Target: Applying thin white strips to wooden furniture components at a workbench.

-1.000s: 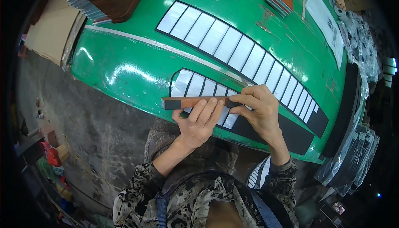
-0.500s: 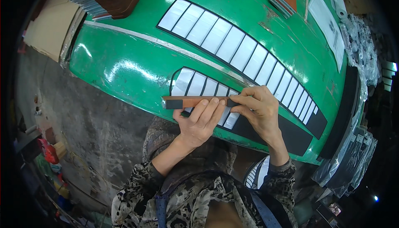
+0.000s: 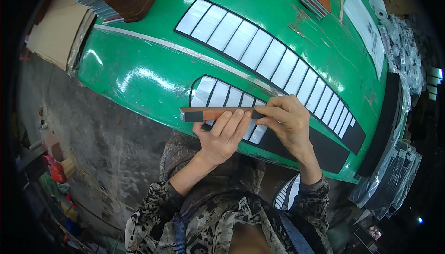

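Gripping brown bar [image 3: 213,114]: left fingers [image 3: 230,122] clamped, right fingers [image 3: 274,111] pinching black end [image 3: 256,114], over scuffed green table [image 3: 143,64]; grey floor [image 3: 102,138].

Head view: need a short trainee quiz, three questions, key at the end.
1. True or false: the left hand holds the brown bar.
2. Where on the bar is the right hand? A: its left end; B: its middle; C: its right end.
3. Fill the gap: the longer white-panelled strip lies on a ____ tabletop.

Key: 1 true; 2 C; 3 green.
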Tool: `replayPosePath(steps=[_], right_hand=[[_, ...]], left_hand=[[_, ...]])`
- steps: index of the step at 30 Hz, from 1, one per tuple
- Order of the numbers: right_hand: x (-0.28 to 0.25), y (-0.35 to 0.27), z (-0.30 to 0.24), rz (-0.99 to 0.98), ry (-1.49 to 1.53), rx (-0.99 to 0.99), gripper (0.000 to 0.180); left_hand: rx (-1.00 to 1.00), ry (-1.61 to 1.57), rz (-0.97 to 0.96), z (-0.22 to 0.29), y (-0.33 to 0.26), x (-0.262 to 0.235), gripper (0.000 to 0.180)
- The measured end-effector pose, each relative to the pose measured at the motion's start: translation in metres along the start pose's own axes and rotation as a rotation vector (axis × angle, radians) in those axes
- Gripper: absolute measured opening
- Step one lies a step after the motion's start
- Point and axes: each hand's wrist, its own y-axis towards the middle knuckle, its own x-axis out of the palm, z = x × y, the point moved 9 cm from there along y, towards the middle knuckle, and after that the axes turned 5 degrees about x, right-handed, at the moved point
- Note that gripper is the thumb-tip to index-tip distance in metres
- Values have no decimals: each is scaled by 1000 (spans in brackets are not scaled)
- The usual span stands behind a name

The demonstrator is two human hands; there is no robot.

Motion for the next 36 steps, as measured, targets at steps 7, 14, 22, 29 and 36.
replayPosePath(steps=[7, 14, 22, 29, 36], right_hand=[[2, -3, 3, -12, 24, 15, 34], [-11, -21, 21, 93, 93, 148, 48], [-2, -28, 24, 164, 127, 145, 35], [-7, -31, 9, 254, -1, 150, 47], [20, -47, -18, 234, -336, -54, 50]], left_hand=[[3, -4, 7, 1, 2, -1, 25], [-32, 7, 25, -1, -3, 1, 26], [-14, 31, 40, 1, 3, 1, 23], [-12, 34, 45, 0, 0, 2, 28], [47, 25, 48, 4, 0, 4, 38]])
